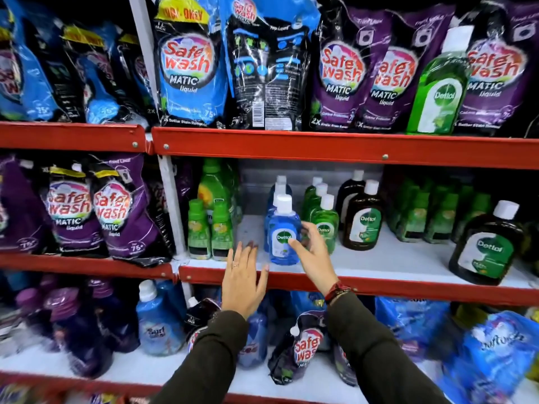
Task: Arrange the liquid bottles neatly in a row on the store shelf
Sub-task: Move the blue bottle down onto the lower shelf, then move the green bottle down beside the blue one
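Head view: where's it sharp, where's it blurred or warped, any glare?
Head view: sharpest mid-frame, on the front blue Dettol bottle and both hands, left hand, right hand; the bottom corners smear; wide-angle bends the red shelf edge; glare streaks the Safewash pouches up top.

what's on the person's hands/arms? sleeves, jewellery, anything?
Both arms wear dark olive-brown long sleeves, left sleeve and right sleeve. The left hand has a thin ring on one finger. The right hand has a red and dark thread band at the wrist. No gloves.
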The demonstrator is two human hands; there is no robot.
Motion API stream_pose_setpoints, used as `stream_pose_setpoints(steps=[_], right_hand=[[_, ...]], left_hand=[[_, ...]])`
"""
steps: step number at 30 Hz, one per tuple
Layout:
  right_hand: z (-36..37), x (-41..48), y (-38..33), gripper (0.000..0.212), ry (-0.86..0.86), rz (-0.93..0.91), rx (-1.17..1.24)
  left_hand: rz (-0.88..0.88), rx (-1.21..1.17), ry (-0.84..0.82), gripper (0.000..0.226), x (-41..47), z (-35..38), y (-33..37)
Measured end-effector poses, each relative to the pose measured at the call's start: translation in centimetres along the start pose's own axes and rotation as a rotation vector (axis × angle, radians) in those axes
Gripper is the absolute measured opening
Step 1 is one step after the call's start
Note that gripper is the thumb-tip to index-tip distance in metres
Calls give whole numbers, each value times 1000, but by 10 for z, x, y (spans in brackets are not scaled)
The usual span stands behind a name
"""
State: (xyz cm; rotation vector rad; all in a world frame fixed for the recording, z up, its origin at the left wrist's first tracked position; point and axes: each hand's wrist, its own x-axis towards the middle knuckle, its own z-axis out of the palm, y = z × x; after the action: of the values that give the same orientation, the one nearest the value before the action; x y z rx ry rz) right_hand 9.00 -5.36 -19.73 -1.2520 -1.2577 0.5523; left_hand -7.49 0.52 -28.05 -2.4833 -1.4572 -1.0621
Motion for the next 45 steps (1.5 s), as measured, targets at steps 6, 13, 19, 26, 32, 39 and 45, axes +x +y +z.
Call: stream_pose_setpoints(steps=[6,13,19,26,32,39,45], right_hand=[[18,14,25,40,-1,53,-10],[25,26,40,41,-6,80,38],[24,31,46,44,-57,76,37],[19,20,39,50,-54,51,-39],[0,-4,29,48,149,-200,-465],[-41,-10,-9,50,430,-433,-788],[-91,-3,-58,51,546,-501,-798]], left_hand=[[12,68,22,62,0,6,-2],[16,43,46,62,-1,8,-3],[12,57,40,62,-1,9,-3],[8,55,28,66,-2,7,-2],[-8,-84,80,66,-4,-3,9],[116,-146,246,64,24,-32,70],[202,-129,383,65,68,-65,135]])
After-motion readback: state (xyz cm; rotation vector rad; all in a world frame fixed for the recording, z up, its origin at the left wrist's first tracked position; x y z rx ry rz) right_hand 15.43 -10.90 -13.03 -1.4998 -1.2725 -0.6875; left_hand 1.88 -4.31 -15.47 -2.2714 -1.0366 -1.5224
